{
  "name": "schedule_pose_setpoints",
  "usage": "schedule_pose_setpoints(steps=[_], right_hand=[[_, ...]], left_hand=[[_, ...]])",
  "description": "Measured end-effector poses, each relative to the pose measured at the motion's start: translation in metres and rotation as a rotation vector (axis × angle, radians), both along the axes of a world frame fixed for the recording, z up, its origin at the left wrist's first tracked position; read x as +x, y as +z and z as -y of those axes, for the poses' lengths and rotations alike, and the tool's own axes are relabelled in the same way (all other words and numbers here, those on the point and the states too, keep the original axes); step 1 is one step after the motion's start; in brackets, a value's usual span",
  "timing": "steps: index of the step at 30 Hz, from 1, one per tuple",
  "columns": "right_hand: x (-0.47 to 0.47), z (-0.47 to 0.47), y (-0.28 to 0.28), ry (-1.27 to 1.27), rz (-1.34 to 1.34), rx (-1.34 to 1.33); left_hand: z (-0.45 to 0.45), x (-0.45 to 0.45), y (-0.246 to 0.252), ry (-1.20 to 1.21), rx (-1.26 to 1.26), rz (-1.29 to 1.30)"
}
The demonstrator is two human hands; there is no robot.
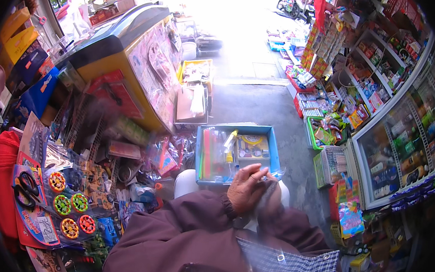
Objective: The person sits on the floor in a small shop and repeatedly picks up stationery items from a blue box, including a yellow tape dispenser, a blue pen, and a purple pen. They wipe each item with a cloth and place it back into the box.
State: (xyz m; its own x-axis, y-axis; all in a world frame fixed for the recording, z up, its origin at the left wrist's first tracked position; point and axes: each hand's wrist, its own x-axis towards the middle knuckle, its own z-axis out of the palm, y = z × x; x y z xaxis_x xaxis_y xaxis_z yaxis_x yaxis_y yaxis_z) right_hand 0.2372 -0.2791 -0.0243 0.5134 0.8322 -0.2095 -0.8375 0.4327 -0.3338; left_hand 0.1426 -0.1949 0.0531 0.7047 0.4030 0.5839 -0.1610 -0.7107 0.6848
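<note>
My left hand (pixel 244 190) is raised in front of my lap, its fingers bent toward my right hand (pixel 273 197). The right hand is blurred and partly hidden. A dark greyish strip (pixel 268 192) shows between the hands, and a bit of clear plastic film (pixel 278 174) sticks out by the fingertips; which hand grips them is unclear. Just beyond is an open blue box (pixel 274 148) at my knees. Inside it lie clear plastic sleeves (pixel 216 157) with red and green strips, a yellow-capped tube (pixel 229 157) and a smaller grey tray (pixel 251 160) holding a yellow ring.
On the left, carded toy wheels (pixel 62 205), black-handled scissors (pixel 26 188) and a yellow-sided cabinet (pixel 143 99) stand close. To the right are a glass-door drinks cooler (pixel 401 142) and a green basket (pixel 313 134) of packets. Stacked cartons (pixel 192 109) sit ahead on the grey floor (pixel 243 103).
</note>
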Motion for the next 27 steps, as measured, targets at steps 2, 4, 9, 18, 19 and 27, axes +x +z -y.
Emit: schedule_pose_setpoints(steps=[2, 4, 9, 18, 19, 27], right_hand=[[-0.001, 0.005, 0.025, 0.069, -0.19, 0.241], [-0.009, 0.002, 0.047, -0.128, -0.208, 0.019], [-0.02, -0.006, 0.07, -0.354, -0.129, -0.154], [-0.016, -0.002, 0.08, -0.334, -0.108, -0.087], [-0.016, -0.002, 0.081, -0.328, -0.117, -0.127], [-0.017, -0.003, 0.074, -0.306, -0.213, -0.045]], left_hand=[[-0.004, -0.002, -0.007, 0.053, 0.025, -0.008], [-0.007, -0.003, -0.013, 0.054, 0.095, -0.11], [-0.001, -0.008, -0.023, 0.056, 0.046, -0.444], [-0.008, -0.016, -0.024, 0.023, 0.045, -0.322], [-0.008, -0.017, -0.025, 0.02, 0.039, -0.307], [-0.021, -0.014, -0.038, -0.116, -0.092, -0.09]])
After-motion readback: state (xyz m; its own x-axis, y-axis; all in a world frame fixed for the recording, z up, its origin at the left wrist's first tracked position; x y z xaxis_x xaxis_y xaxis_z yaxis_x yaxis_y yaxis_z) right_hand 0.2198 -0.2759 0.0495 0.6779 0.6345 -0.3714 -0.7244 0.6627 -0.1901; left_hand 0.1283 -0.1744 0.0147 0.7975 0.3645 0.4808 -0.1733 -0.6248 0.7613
